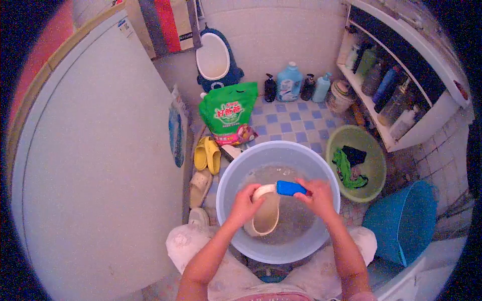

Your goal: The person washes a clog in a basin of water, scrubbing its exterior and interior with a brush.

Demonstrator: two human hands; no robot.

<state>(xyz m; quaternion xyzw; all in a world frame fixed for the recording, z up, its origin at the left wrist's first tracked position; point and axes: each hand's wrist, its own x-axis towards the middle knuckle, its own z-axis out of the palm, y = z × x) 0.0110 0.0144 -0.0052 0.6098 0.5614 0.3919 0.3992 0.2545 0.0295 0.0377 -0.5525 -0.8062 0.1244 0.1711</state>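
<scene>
Over a wide pale-blue basin [228, 165] of cloudy water, my left hand [245, 203] grips a cream slipper [266, 215] by its upper end. The slipper is tilted, with its opening towards me. My right hand [315, 194] is closed around a blue scrubbing brush [290, 188]. The brush's far end meets the slipper's top edge; its bristles are hard to make out. Both hands are above the water, inside the basin's rim.
A green basin [331, 150] holding clothes [346, 168] and a blue bucket [401, 220] stand right. Yellow slippers [207, 154], a beige slipper [201, 185] and a green detergent bag [228, 113] are left. Bottles [289, 83] line the wall. A shelf [376, 95] and white door [100, 160] flank me.
</scene>
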